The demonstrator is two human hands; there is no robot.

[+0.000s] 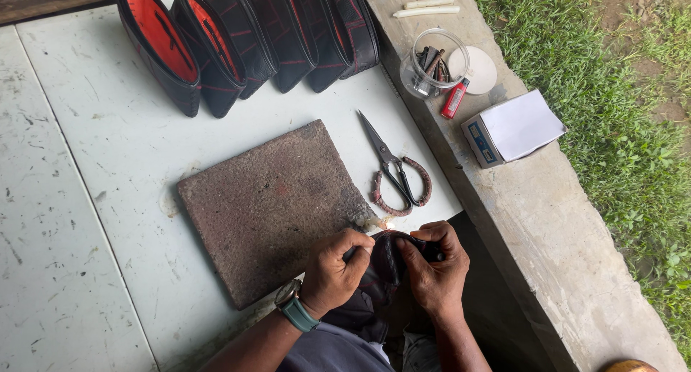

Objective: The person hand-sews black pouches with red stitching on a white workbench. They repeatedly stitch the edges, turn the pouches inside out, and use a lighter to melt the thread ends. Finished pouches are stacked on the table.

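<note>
While both hands pinch the dark pouch [385, 260], it sits just off the worktop's [86, 199] near edge, over the lap. Left hand [335, 271], watch on the wrist, is clenched on the pouch's left side, thumb and fingers pressing the seam. Right hand [435, 267] is closed round the right end, grip tight on the zip edge. Judgement: for clean work keep the seam taut between the two grips, hold close to the working point, and brace the piece against the stone slab [270, 206] lying just ahead near that edge. Scissors [392, 167] with wrapped handles lie just right of the slab, within reach. Finished black pouches with red lining [237, 37] stand in a row along the far edge. Off the right edge, on the concrete ledge [533, 221]: clear jar of small tools [432, 62], red lighter [455, 98], small box [511, 131], white sticks [425, 3].
</note>
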